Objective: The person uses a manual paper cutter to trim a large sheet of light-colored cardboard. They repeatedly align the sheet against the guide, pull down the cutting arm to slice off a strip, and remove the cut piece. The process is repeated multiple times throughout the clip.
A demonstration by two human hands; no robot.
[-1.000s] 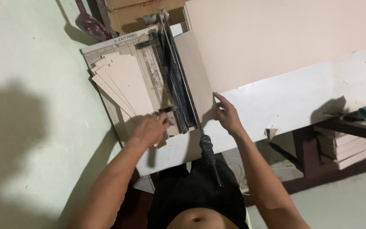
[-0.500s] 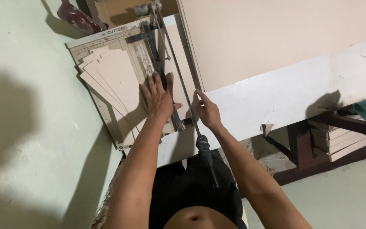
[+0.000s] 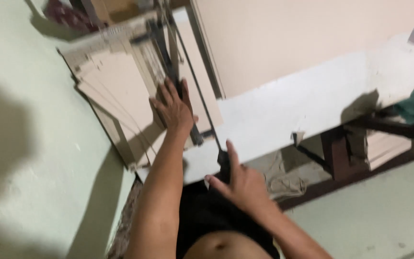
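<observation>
Head camera looks steeply down, close over the paper cutter.

This looks like a small workshop for cutting card. A lever paper cutter sits on a worn white workbench, loaded with beige card sheets. A large beige board lies on the bench, and more boards are stacked beneath it on a bare pale floor.

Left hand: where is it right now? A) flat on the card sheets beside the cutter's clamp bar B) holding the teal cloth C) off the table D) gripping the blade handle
A: the left hand lies palm-down, fingers spread, on the beige card sheets on the paper cutter, against the dark clamp bar; it is the right hand that is at the blade handle.
</observation>
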